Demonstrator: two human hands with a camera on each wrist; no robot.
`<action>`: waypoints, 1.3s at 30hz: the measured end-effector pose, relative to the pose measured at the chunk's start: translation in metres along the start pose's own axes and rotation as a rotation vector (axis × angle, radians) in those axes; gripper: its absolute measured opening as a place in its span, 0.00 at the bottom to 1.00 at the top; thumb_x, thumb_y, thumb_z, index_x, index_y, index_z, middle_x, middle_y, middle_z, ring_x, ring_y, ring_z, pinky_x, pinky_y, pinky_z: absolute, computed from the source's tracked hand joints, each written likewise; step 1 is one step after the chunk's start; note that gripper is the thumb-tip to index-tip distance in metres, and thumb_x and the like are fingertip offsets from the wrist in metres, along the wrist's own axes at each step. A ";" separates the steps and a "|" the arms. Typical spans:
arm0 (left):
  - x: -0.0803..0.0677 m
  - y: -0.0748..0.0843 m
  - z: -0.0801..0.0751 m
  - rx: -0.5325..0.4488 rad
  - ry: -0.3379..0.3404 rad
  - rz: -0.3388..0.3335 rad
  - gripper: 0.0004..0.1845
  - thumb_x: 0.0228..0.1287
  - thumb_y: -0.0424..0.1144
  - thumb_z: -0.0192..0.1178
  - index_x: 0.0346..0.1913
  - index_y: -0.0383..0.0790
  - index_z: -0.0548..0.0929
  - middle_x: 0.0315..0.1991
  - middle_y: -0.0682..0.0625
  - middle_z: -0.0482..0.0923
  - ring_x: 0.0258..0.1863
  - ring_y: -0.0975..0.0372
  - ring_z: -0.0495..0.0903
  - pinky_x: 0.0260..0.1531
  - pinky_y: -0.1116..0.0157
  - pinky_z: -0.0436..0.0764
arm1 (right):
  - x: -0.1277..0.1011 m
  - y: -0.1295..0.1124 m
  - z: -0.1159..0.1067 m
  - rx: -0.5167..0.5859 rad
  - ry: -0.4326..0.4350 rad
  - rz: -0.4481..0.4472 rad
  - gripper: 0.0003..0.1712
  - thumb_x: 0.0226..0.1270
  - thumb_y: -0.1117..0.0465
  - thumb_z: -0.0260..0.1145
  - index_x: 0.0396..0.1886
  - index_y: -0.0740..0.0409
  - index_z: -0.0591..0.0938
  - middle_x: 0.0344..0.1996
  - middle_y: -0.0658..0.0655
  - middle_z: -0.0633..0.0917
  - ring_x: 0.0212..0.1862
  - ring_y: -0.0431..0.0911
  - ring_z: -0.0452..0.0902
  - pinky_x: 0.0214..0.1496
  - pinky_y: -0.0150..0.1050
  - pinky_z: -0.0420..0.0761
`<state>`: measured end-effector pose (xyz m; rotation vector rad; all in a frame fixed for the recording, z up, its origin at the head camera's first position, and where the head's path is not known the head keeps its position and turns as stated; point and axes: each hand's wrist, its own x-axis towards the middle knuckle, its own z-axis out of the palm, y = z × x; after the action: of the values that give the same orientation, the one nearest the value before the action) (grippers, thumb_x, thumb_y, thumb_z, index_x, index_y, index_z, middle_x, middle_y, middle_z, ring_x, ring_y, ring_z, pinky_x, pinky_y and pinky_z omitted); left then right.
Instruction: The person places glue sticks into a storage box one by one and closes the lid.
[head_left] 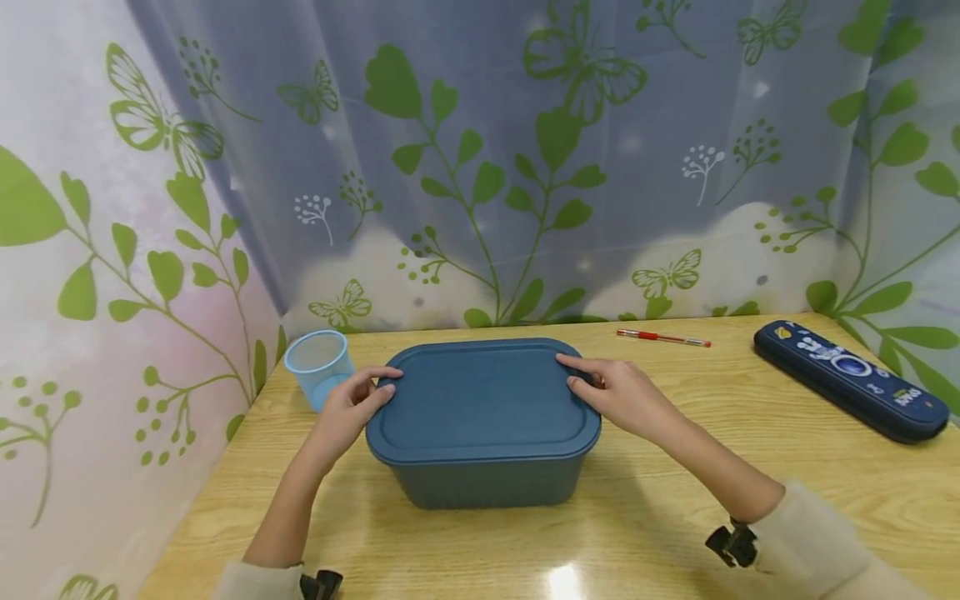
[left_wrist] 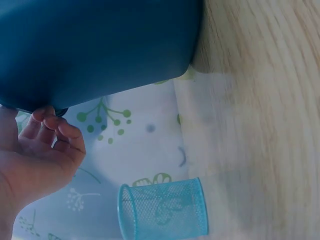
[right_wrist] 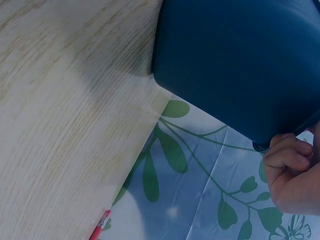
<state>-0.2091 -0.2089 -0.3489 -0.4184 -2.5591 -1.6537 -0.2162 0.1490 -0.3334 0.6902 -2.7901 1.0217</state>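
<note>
Nearest, two cream sleeves reach in over the wooden counter, and both hands meet a dark blue storage box that stands at the middle of the counter with its lid on. The left hand grips the lid's left edge, thumb on top and fingers curled under the rim, as the left wrist view shows. The right hand holds the lid's right edge the same way, thumb laid along the top and fingertips hooked beneath the rim. Just beyond the left hand, near the box's left side, a light blue mesh cup stands upright. Farther back to the right a red pen lies flat, and well apart at the far right a navy pencil case lies at a slant. Behind it all hangs a curtain printed with green leaves and butterflies.
</note>
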 end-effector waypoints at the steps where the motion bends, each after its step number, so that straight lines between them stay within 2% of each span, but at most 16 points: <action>1: 0.000 0.000 0.000 -0.017 -0.001 -0.016 0.15 0.68 0.38 0.53 0.54 0.36 0.76 0.22 0.47 0.64 0.16 0.62 0.60 0.18 0.67 0.64 | 0.000 -0.001 0.000 0.002 -0.001 0.002 0.23 0.67 0.59 0.58 0.61 0.56 0.73 0.10 0.49 0.66 0.12 0.41 0.56 0.14 0.33 0.59; 4: -0.002 -0.002 0.001 -0.060 -0.006 -0.070 0.17 0.68 0.40 0.53 0.56 0.37 0.75 0.24 0.48 0.65 0.19 0.62 0.62 0.21 0.66 0.66 | -0.001 -0.002 0.000 0.012 -0.008 0.012 0.22 0.67 0.59 0.58 0.61 0.56 0.73 0.10 0.50 0.66 0.12 0.41 0.56 0.14 0.33 0.60; 6: 0.000 -0.011 0.002 -0.082 -0.004 -0.096 0.18 0.67 0.45 0.54 0.56 0.41 0.75 0.26 0.47 0.65 0.22 0.60 0.62 0.23 0.65 0.66 | -0.001 -0.002 0.001 0.025 -0.012 0.021 0.22 0.67 0.59 0.58 0.61 0.56 0.73 0.10 0.50 0.66 0.12 0.41 0.56 0.14 0.33 0.60; 11: -0.001 -0.016 0.004 -0.139 0.008 -0.137 0.20 0.65 0.50 0.55 0.56 0.44 0.75 0.33 0.46 0.68 0.27 0.59 0.66 0.25 0.67 0.67 | -0.002 -0.001 0.003 0.091 -0.003 0.048 0.22 0.67 0.60 0.58 0.61 0.56 0.74 0.11 0.51 0.67 0.13 0.42 0.56 0.15 0.33 0.60; 19: -0.009 -0.019 0.005 -0.193 0.038 -0.178 0.21 0.68 0.47 0.53 0.58 0.40 0.73 0.41 0.44 0.71 0.38 0.57 0.71 0.37 0.64 0.73 | -0.003 0.000 0.011 0.194 -0.009 0.077 0.22 0.67 0.60 0.58 0.60 0.57 0.74 0.14 0.52 0.68 0.14 0.42 0.56 0.16 0.33 0.61; 31: -0.011 -0.022 0.011 -0.289 0.099 -0.125 0.20 0.68 0.44 0.53 0.58 0.36 0.73 0.46 0.43 0.71 0.40 0.57 0.74 0.38 0.65 0.77 | -0.002 0.000 0.010 0.210 -0.004 0.055 0.22 0.68 0.59 0.58 0.61 0.57 0.74 0.18 0.53 0.68 0.14 0.42 0.55 0.17 0.34 0.60; 34: -0.010 -0.021 0.012 -0.276 0.108 -0.114 0.21 0.68 0.46 0.53 0.57 0.36 0.73 0.48 0.44 0.72 0.42 0.57 0.74 0.39 0.65 0.77 | -0.003 0.000 0.009 0.178 0.001 0.053 0.22 0.68 0.59 0.58 0.61 0.56 0.74 0.17 0.53 0.69 0.15 0.42 0.56 0.17 0.33 0.60; 36: -0.010 -0.020 0.011 -0.242 0.115 -0.095 0.21 0.67 0.47 0.53 0.56 0.37 0.75 0.44 0.44 0.73 0.38 0.58 0.74 0.36 0.66 0.76 | -0.004 -0.001 0.008 0.149 0.001 0.050 0.22 0.68 0.58 0.58 0.61 0.55 0.74 0.17 0.52 0.69 0.15 0.42 0.56 0.17 0.33 0.60; 39: -0.008 -0.019 0.009 -0.180 0.123 -0.055 0.19 0.67 0.46 0.53 0.55 0.39 0.76 0.32 0.45 0.70 0.26 0.62 0.69 0.25 0.70 0.71 | -0.005 0.000 0.006 0.110 0.004 0.041 0.22 0.68 0.54 0.57 0.61 0.53 0.74 0.18 0.52 0.70 0.16 0.43 0.58 0.17 0.34 0.61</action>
<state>-0.2050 -0.2094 -0.3710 -0.2499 -2.3653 -1.8739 -0.2113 0.1469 -0.3389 0.6444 -2.7722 1.1901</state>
